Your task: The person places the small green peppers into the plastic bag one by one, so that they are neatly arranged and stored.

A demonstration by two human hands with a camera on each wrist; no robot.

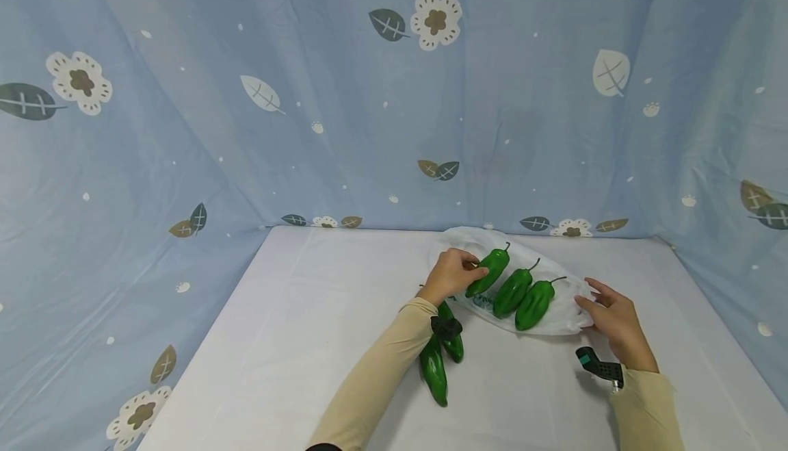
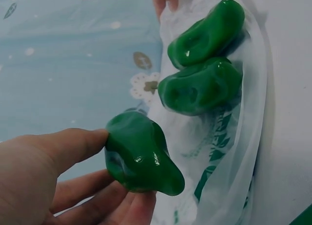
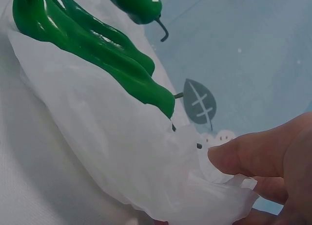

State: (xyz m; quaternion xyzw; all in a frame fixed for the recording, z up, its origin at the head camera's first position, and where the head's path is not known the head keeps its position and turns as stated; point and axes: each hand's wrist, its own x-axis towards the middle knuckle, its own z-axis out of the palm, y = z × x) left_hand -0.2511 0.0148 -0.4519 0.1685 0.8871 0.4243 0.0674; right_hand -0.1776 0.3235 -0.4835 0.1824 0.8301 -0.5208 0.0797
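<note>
My left hand point(image 1: 452, 276) grips a glossy green pepper point(image 2: 139, 154) between thumb and fingers, above the left part of a white plastic bag point(image 1: 568, 304). Two more green peppers, one in the middle point(image 1: 513, 292) and one to its right point(image 1: 535, 305), lie side by side on the bag with their stems pointing away. At the bag's right end, my right hand point(image 1: 618, 321) holds the thin plastic edge, thumb above and fingers beneath. In the right wrist view the crumpled bag point(image 3: 112, 127) partly covers the near pepper point(image 3: 97, 59).
On the white table point(image 1: 320, 314), further green peppers point(image 1: 434, 372) lie partly hidden under my left forearm. A blue patterned curtain point(image 1: 345, 95) rises behind the table and along its sides. A dark device point(image 1: 600, 367) is strapped to my right wrist.
</note>
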